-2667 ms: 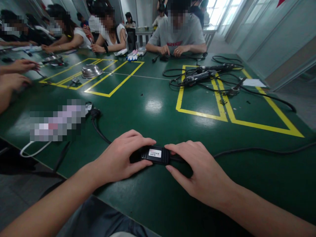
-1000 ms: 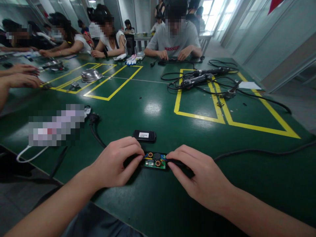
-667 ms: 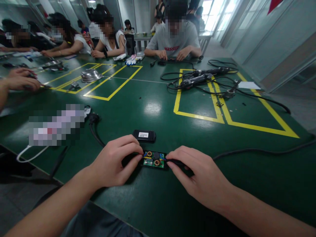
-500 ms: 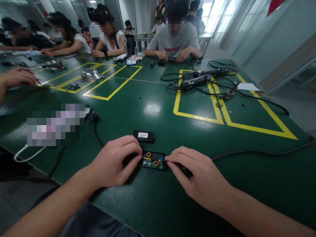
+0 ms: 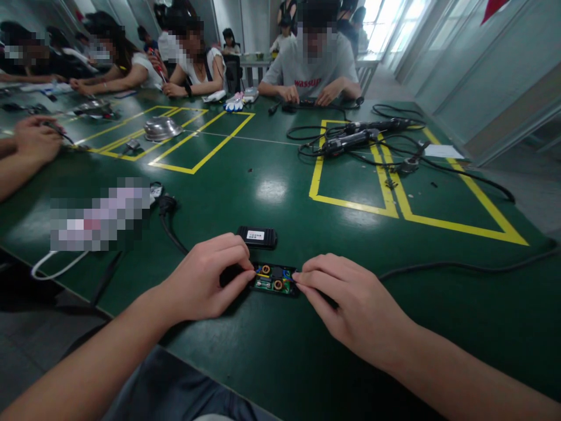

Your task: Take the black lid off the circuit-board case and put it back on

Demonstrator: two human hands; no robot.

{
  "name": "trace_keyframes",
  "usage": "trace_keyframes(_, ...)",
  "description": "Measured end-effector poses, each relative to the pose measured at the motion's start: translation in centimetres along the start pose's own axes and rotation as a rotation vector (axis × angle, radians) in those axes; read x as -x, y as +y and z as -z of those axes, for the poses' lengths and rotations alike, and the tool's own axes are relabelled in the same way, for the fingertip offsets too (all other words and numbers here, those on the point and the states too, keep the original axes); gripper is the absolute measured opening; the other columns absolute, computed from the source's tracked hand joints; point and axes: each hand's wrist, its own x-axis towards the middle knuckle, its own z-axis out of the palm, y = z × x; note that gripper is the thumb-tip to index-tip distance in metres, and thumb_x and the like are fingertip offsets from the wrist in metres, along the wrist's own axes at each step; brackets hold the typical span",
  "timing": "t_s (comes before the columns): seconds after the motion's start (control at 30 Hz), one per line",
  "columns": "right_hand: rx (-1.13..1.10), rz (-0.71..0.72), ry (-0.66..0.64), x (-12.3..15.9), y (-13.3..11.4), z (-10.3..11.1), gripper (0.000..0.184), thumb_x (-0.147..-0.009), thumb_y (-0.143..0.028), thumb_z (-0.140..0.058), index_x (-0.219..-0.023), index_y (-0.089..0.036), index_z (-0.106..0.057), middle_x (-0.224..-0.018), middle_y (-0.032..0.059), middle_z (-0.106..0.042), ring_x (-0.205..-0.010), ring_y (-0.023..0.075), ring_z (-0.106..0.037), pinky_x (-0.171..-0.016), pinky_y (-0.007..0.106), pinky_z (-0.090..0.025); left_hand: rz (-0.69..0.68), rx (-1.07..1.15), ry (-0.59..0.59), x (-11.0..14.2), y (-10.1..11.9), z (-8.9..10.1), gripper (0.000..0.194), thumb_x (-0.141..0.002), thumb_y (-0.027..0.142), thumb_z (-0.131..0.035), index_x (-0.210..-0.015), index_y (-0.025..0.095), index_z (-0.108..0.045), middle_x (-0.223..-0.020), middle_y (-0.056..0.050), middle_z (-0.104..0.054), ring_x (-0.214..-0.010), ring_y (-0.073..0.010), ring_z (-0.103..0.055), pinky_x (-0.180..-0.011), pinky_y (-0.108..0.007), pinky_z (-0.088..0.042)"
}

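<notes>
An open black plastic case (image 5: pixel 274 292) lies flat on the green table in front of me, holding a green circuit board (image 5: pixel 264 284) with copper coils, a glass fuse and blue and yellow wires. Pinched at its left end are the fingertips of my left hand (image 5: pixel 214 275). My right hand (image 5: pixel 346 292) pinches the right end, thumb and forefinger beside the blue wires; whether they also grip the wires I cannot tell. Just behind the case sits its black ribbed cover (image 5: pixel 257 237) with a white label. A black cord (image 5: pixel 460 271) runs rightward from behind my right hand.
A black plug (image 5: pixel 167 204) on a cord lies to the left, beside a blurred-out object with a white loop (image 5: pixel 56 273). Electric screwdrivers (image 5: pixel 350 143) with tangled cables lie at the far right. A metal bowl (image 5: pixel 162 129) stands far left. Co-workers sit around the table.
My hands stay at the two ends of the case, with only slight finger movement. The view has shifted a little. At the left, a co-worker's hands have come further into view.
</notes>
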Motion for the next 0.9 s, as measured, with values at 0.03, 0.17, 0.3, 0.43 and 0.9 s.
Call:
trace_keyframes(0.03, 0.005, 0.001, -0.004, -0.1, 0.0, 0.1, 0.027, -0.111, -0.015, -0.054, -0.101, -0.019, -0.078, -0.103, 0.0094, -0.081, -0.088, 0.0222, -0.074, -0.078, 0.038, -0.059, -0.008, 0.006, 0.002, 0.0, -0.1, 0.0, 0.015, -0.103, 0.017, -0.060, -0.091, 0.020, -0.068, -0.088, -0.004, -0.070, -0.081, -0.0184, -0.066, -0.075, -0.030, -0.053)
trace_keyframes(0.17, 0.014, -0.008, -0.003, -0.3, 0.1, 0.3, 0.027, -0.111, -0.017, -0.055, -0.099, -0.020, -0.078, -0.100, 0.0088, -0.082, -0.085, 0.0219, -0.073, -0.076, 0.038, -0.058, -0.008, 0.042, -0.005, 0.1, -0.1, 0.1, 0.014, -0.100, 0.013, -0.056, -0.095, 0.020, -0.068, -0.094, -0.005, -0.071, -0.084, -0.0185, -0.068, -0.078, -0.030, -0.054)
trace_keyframes(0.3, -0.032, -0.028, 0.017, -0.2, 0.1, 0.1, 0.025, -0.111, -0.016, -0.056, -0.099, -0.019, -0.078, -0.098, 0.0087, -0.081, -0.087, 0.0218, -0.075, -0.079, 0.037, -0.061, 0.009, 0.031, -0.011, 0.1, 0.0, 0.2, 0.015, -0.099, 0.012, -0.057, -0.095, 0.019, -0.069, -0.094, -0.006, -0.072, -0.085, -0.0190, -0.069, -0.079, -0.031, -0.055)
trace_keyframes(0.43, -0.051, -0.056, 0.024, 0.2, 0.2, -0.4, 0.025, -0.111, -0.018, -0.054, -0.103, -0.019, -0.078, -0.097, 0.0079, -0.080, -0.085, 0.0201, -0.076, -0.079, 0.034, -0.065, 0.003, 0.024, -0.018, 0.0, 0.3, 0.3, 0.016, -0.101, 0.012, -0.056, -0.096, 0.018, -0.070, -0.095, -0.007, -0.073, -0.085, -0.0186, -0.069, -0.077, -0.030, -0.056)
trace_keyframes(0.9, -0.079, -0.053, 0.073, 0.4, 0.2, -0.5, 0.018, -0.108, -0.016, -0.055, -0.108, -0.019, -0.073, -0.096, 0.0061, -0.082, -0.083, 0.0208, -0.078, -0.076, 0.033, -0.061, -0.030, 0.078, 0.058, 0.1, 0.3, 0.1, 0.014, -0.100, 0.009, -0.060, -0.093, 0.018, -0.068, -0.092, -0.004, -0.070, -0.081, -0.0139, -0.068, -0.075, -0.024, -0.055)
